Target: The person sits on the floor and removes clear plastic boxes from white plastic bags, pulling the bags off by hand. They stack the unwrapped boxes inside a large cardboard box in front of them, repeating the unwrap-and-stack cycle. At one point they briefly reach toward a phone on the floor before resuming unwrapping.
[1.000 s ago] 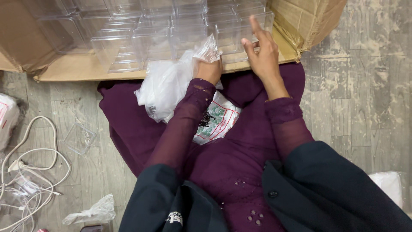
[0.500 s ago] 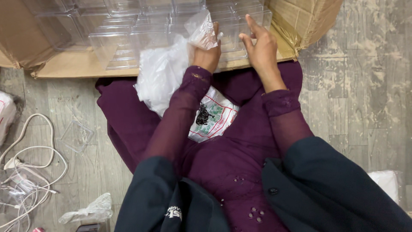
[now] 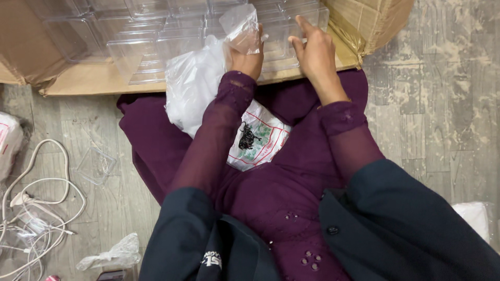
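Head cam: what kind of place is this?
Likely an informal packing spot on a floor, perhaps at home. A person sits on grey plank flooring before an open cardboard box of clear plastic containers; white cables lie loose alongside.

The light around me is soft and even, bright enough to read everything, with no single strong source that I can place. Shadows are faint: a dim one lies under my lap cloth [image 3: 291, 171] where it meets the grey floor [image 3: 437, 114]. The clear plastic boxes [image 3: 156, 26] catch pale glints along their edges, and the crinkled plastic bag [image 3: 195, 86] in my left hand [image 3: 246, 60] shines whitish. My right hand [image 3: 315, 52] looks slightly soft. Lines bend a little toward the corners. My dark jacket sleeves [image 3: 411, 224], nearest the camera, lose detail.
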`<state>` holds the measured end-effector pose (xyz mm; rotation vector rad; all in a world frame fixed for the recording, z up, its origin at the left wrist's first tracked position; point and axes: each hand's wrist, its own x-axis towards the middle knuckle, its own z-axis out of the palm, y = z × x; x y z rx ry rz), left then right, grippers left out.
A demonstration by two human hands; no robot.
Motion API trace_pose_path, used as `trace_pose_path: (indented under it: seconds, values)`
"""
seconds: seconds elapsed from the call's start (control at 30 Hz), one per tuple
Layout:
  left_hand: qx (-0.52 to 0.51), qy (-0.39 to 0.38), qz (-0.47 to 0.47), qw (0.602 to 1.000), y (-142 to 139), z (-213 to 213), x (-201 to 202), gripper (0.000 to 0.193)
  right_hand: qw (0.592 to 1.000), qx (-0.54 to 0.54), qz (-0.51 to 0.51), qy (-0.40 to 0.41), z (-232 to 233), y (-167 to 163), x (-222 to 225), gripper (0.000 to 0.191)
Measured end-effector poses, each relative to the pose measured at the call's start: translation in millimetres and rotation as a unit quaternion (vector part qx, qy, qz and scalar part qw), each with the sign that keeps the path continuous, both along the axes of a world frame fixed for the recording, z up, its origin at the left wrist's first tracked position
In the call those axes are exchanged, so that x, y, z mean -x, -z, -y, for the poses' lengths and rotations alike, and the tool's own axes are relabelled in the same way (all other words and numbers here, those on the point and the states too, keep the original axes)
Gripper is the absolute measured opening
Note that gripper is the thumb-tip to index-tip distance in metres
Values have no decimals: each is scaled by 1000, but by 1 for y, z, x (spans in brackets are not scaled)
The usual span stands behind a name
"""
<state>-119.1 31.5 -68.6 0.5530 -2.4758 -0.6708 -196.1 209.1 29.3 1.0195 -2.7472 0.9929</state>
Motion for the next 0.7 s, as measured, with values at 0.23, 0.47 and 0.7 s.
trace_pose_path:
  seconds: [0.23,0.47,0.7]
  values:
    - [-139,233,-42,962,-86,13,-54,39,981,111,68,-146,-22,-6,42,42]
    - [-238,300,28,923,-149,35,-97,39,979,73,-13,-188,1,-8,16,31]
    - [-233,263,114,929,-148,25,-105,34,966,164,-107,-170,7,-27,-13,31]
